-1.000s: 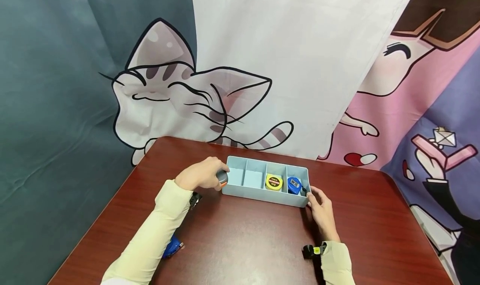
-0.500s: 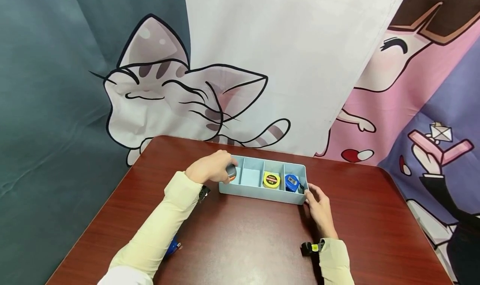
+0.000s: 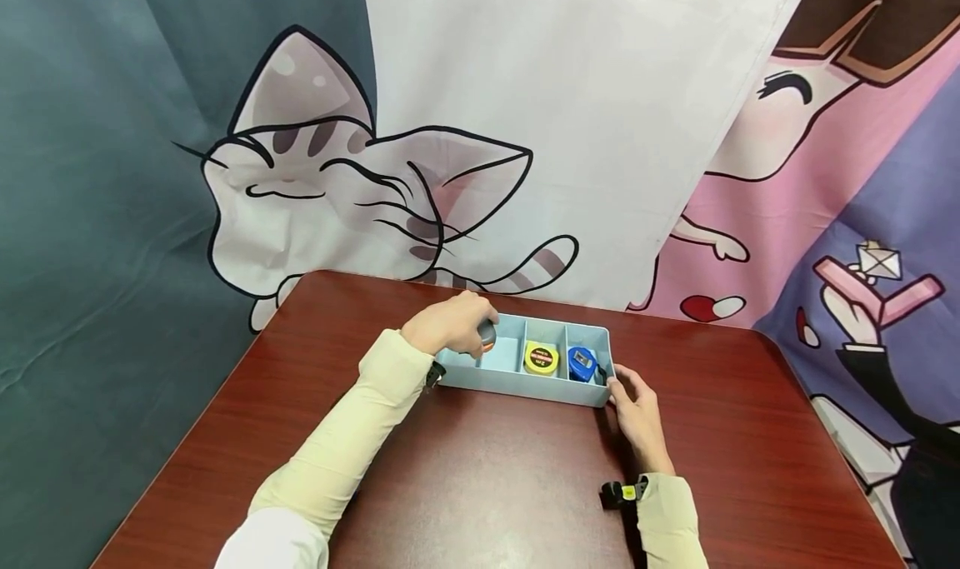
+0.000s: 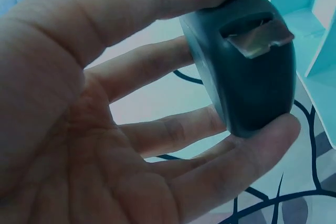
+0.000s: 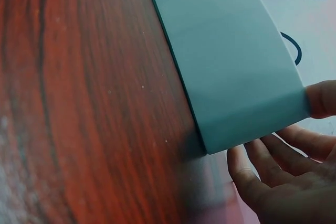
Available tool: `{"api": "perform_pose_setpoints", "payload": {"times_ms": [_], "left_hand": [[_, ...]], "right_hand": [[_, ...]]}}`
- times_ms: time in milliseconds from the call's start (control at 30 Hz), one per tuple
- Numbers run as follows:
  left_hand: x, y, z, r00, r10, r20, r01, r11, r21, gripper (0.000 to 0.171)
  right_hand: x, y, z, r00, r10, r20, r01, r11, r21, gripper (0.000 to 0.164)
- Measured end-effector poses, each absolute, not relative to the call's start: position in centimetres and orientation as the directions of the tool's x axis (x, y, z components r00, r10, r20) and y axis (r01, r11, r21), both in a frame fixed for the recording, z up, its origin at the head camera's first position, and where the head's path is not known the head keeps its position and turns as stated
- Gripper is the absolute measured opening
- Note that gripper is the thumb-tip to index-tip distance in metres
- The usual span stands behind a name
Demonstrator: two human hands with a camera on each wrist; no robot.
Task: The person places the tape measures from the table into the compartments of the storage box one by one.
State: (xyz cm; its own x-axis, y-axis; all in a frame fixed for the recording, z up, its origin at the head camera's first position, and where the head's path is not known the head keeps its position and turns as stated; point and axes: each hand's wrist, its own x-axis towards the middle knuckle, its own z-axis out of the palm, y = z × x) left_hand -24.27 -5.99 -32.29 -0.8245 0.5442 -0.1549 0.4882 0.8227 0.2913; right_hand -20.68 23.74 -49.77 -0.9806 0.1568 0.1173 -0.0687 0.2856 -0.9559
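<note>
In the head view my left hand [image 3: 452, 325] is over the left part of a pale blue divided box [image 3: 525, 390]. It grips a dark grey tape measure [image 4: 252, 72] between thumb and fingers, with the metal end hook showing at its slot. My right hand [image 3: 636, 411] holds the box's right end, thumb at the front corner and fingers against the end wall. A yellow tape measure [image 3: 541, 358] sits in the third compartment from the left. The rightmost compartment has a blue tape measure [image 3: 582, 364] with a black strap.
The box stands on a reddish-brown wooden table [image 3: 480, 469]. Behind the table hangs a cloth backdrop [image 3: 600, 136] with cartoon figures. My left forearm [image 3: 345, 444] covers part of the table's left side.
My left hand has moved right with the dark grey tape measure, from the box's left end to over its compartments. A blue tape measure at lower left is now hidden. My right hand stays at the box.
</note>
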Motion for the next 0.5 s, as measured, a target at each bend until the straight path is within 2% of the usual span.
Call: {"api": "perform_pose_setpoints", "payload": {"times_ms": [500], "left_hand": [[-25.7, -4.7, -33.1, -0.832, 0.516, -0.204, 0.452, 0.844, 0.291, 0.044]], "right_hand": [[-20.7, 23.8, -49.8, -0.983, 0.150, 0.106, -0.061, 0.279, -0.958, 0.034]]}}
